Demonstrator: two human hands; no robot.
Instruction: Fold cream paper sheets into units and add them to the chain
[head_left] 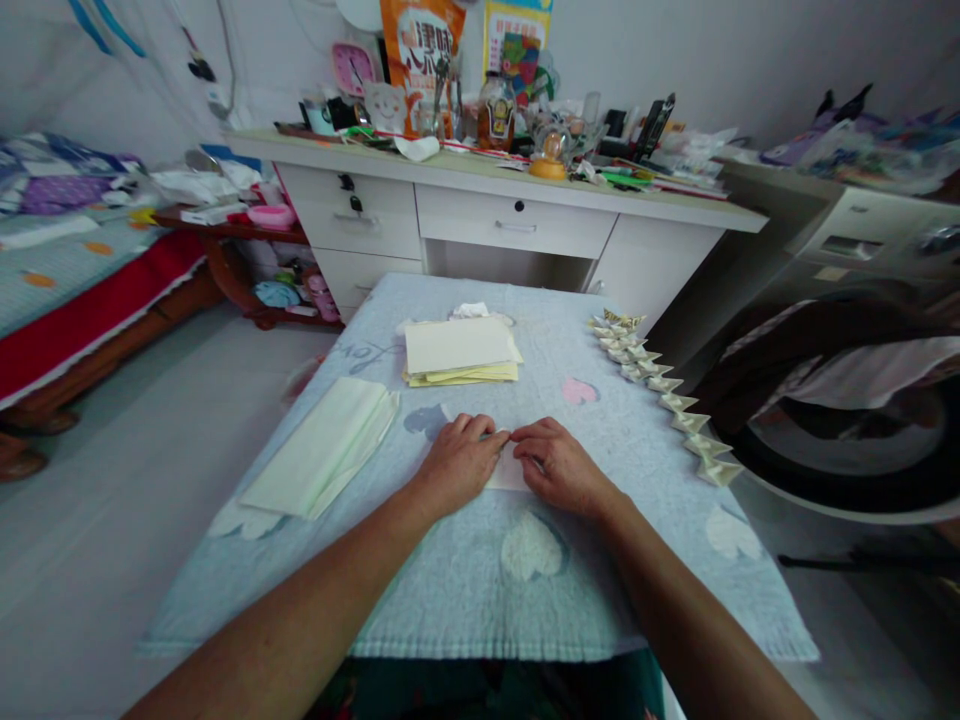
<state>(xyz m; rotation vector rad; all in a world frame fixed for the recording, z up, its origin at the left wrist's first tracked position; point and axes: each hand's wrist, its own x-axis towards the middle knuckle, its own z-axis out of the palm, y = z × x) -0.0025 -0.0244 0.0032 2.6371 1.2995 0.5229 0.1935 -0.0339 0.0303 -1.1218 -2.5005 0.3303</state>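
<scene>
Between my two hands a small piece of pale paper (pixel 507 476) lies on the cloth-covered table (pixel 450 610). My left hand (pixel 466 458) is closed, its fingertips pinching the paper's far edge. From the other side my right hand (pixel 561 466) meets it, thumb and forefinger closed on the same edge; the palms hide part of the sheet. Beyond my hands sits a stack of cream and yellow paper (pixel 459 350). To the left lies a thicker pile of folded pale green sheets (pixel 322 445). A row of folded paper pieces (pixel 675 400) runs along the right side.
A white desk (pixel 517 215) crowded with jars, bags and small items stands behind the table. At right is a front-loading washing machine (pixel 840 400) with clothes hanging from its door opening. A bed (pixel 90 270) and low wooden stand (pixel 225 235) are at left.
</scene>
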